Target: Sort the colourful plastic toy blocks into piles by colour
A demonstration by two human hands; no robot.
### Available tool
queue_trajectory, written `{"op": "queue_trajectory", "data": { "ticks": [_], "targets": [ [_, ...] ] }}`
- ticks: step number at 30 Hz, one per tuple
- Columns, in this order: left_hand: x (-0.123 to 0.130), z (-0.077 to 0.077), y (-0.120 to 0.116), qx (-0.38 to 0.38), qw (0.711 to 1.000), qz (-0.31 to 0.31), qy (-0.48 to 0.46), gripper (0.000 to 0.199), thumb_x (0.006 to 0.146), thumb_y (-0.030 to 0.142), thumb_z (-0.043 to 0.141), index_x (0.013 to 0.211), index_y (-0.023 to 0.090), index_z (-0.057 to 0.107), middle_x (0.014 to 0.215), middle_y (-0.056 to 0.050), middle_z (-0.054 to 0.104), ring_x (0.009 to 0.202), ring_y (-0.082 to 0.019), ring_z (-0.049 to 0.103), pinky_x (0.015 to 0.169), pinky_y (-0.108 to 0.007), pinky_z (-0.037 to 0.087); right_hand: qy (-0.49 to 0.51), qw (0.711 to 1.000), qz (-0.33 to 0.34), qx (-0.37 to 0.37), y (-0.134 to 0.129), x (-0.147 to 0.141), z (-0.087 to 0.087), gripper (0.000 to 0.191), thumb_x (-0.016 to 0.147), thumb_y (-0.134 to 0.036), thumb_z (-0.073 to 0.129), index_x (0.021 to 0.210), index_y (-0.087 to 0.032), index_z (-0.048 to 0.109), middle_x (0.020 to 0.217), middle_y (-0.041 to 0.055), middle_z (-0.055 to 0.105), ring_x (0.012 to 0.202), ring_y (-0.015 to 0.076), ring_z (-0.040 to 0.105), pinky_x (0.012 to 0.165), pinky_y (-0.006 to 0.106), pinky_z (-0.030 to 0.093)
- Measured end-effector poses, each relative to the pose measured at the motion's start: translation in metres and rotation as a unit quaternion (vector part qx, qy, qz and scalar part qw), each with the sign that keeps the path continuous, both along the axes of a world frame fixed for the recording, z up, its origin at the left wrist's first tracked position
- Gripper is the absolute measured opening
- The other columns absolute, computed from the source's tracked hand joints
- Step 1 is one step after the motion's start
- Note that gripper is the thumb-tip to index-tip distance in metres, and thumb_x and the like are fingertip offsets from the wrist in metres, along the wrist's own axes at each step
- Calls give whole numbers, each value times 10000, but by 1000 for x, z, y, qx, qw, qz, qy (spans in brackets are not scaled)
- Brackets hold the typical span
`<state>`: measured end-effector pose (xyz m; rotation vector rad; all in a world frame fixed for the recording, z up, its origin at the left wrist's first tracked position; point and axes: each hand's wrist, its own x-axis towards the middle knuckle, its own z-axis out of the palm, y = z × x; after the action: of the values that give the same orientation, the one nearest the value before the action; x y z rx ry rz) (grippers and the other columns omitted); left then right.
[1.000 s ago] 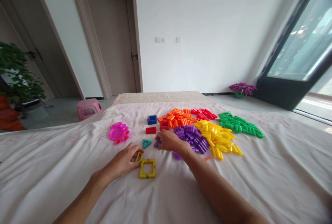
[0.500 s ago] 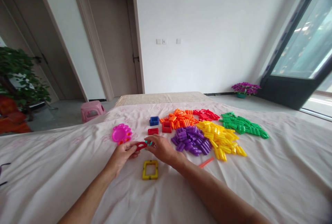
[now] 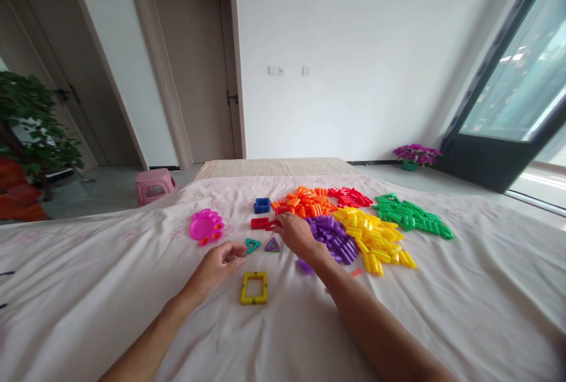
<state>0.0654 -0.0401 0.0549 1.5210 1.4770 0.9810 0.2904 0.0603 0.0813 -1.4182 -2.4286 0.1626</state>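
Note:
My right hand (image 3: 294,233) reaches over the far side of the cloth, its fingertips pinching a red magnetic tile (image 3: 273,224). Just left of that tile lies another red piece (image 3: 259,223). My left hand (image 3: 226,259) hovers nearer me with loosely curled fingers and nothing visible in them. Close to its fingertips is a teal triangle tile (image 3: 252,245). A purple triangle tile (image 3: 273,245) rests between the two hands. Nearer to me lies a square yellow frame tile (image 3: 254,302). Beyond the red pieces stands a blue stack of tiles (image 3: 262,205).
Piles of orange (image 3: 305,200), red (image 3: 351,197), purple (image 3: 338,243), yellow (image 3: 375,234) and green (image 3: 411,215) plastic pieces spread to the right. A pink paint-palette-shaped tray (image 3: 202,227) lies at left. Wrinkled pale cloth (image 3: 177,346) covers the surface.
My left hand has let go of the red tile. The right hand has carried it away and to the right, toward the red pieces. The teal and purple triangles now show on the cloth.

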Motion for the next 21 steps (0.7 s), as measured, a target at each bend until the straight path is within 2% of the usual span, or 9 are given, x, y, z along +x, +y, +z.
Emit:
{"op": "queue_trajectory", "data": {
  "ticks": [2, 5, 7, 9, 12, 17, 21],
  "targets": [
    [1, 1, -3, -13, 998, -43, 54, 393, 700, 333, 710, 1057, 168, 718, 1070, -100, 723, 932, -233, 637, 834, -342, 496, -38, 999, -36, -1, 6, 6, -4, 226, 955, -350, 581, 1062, -179, 682, 1091, 119, 702, 985, 238, 656, 794, 301, 456],
    [7, 7, -13, -39, 986, -116, 116, 588, 562, 264, 809, 1138, 217, 700, 1142, -78, 681, 984, -249, 613, 871, -337, 485, -72, 996, -42, 4, 7, 6, -11, 237, 962, -359, 564, 1057, -179, 685, 1091, 127, 707, 994, 246, 659, 806, 313, 462],
    [13, 12, -20, -23, 975, -141, 169, 664, 487, 242, 847, 1133, 245, 694, 1149, -69, 654, 1025, -269, 604, 889, -336, 476, -86, 996, -35, 11, 6, 4, -13, 259, 968, -385, 551, 1037, -184, 698, 1089, 128, 712, 1013, 254, 654, 829, 322, 460],
    [19, 16, -25, 7, 965, -145, 216, 620, 486, 246, 844, 1088, 260, 697, 1126, -60, 641, 1036, -276, 602, 895, -332, 463, -94, 995, -32, 12, 4, 2, -13, 293, 966, -423, 546, 1020, -187, 711, 1080, 132, 718, 1025, 266, 648, 845, 335, 458],
    [26, 16, -27, 22, 961, -134, 240, 539, 557, 254, 800, 1085, 259, 693, 1106, -53, 633, 1005, -257, 617, 865, -313, 459, -93, 995, -30, 16, 4, 3, -10, 359, 967, -471, 523, 1014, -174, 719, 1063, 148, 721, 1013, 284, 645, 843, 358, 458],
    [32, 3, -17, 26, 972, -92, 217, 532, 615, 256, 783, 1140, 234, 699, 1101, -73, 632, 999, -256, 628, 850, -322, 479, -87, 996, -34, 6, 7, 8, -2, 326, 971, -415, 508, 986, -172, 725, 1021, 149, 730, 970, 277, 653, 830, 354, 442],
    [30, -2, -6, 56, 982, -95, 155, 632, 629, 283, 810, 1243, 245, 667, 1202, -98, 635, 1014, -257, 633, 878, -337, 512, -58, 997, -48, 19, 6, 15, 15, 258, 962, -311, 500, 965, -199, 733, 1018, 106, 738, 960, 242, 659, 805, 305, 415]
  ]
}}
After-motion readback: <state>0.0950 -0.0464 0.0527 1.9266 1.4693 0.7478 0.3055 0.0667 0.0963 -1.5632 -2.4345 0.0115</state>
